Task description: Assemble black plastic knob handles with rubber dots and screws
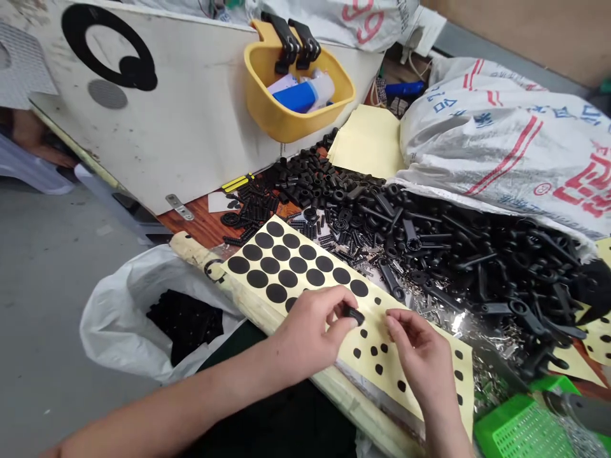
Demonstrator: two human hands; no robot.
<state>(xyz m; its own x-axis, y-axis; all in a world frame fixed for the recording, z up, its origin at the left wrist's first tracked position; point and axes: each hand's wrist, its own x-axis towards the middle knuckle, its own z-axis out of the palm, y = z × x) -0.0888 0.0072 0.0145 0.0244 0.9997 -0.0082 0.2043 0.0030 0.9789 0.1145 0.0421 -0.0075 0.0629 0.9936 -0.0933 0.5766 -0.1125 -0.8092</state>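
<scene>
My left hand (312, 327) pinches a small black plastic part (354, 315) between thumb and fingers, just above a yellow sheet of round black stickers (291, 264) at the table's front edge. My right hand (420, 356) is beside it, fingertips drawn together in a pinch close to the part; whether something is between them I cannot make out. Small black dots (375, 351) lie on the sheet under both hands.
A big heap of black plastic parts (429, 235) covers the table behind the sheet, spilling from a white woven sack (506, 140). A yellow tub (296, 83) hangs on a white board. A white bag with black pieces (157, 318) sits lower left; a green basket (525, 426) lower right.
</scene>
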